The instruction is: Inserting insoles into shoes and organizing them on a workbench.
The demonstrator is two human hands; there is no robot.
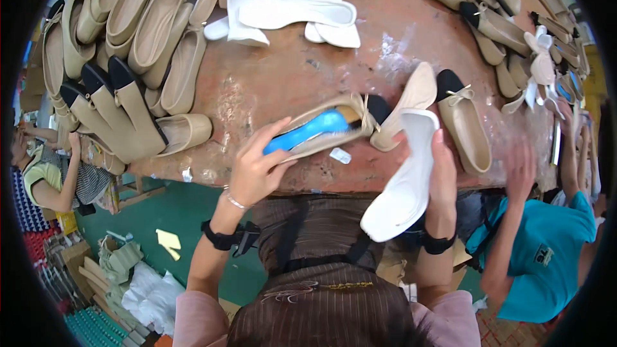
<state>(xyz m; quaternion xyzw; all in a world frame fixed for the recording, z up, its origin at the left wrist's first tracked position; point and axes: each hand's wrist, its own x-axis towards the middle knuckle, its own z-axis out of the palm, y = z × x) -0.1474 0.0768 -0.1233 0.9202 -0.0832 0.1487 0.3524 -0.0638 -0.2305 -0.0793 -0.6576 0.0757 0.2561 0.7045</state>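
Observation:
My left hand point(254, 162) is closed around the heel end of a beige ballet flat point(322, 144) with a black toe and a bow. Inside this shoe lies a bright blue insert point(305, 132). In my right hand point(442, 173) is a white insole point(403, 180), gripped by its edges and tilted over the table's front edge. Behind it, a beige insole point(416, 88) rests on the tabletop. A second beige flat point(468, 125) with a black toe stands just right of that. Between my hands, a small clear piece point(340, 155) lies on the table.
Many beige flats point(154, 32) are piled at the left of the worn brown table point(257, 77). White insoles point(295, 11) lie at the back; more shoes point(501, 29) fill the right. A person in teal point(546, 257) works close at right; another person point(51, 180) is at left.

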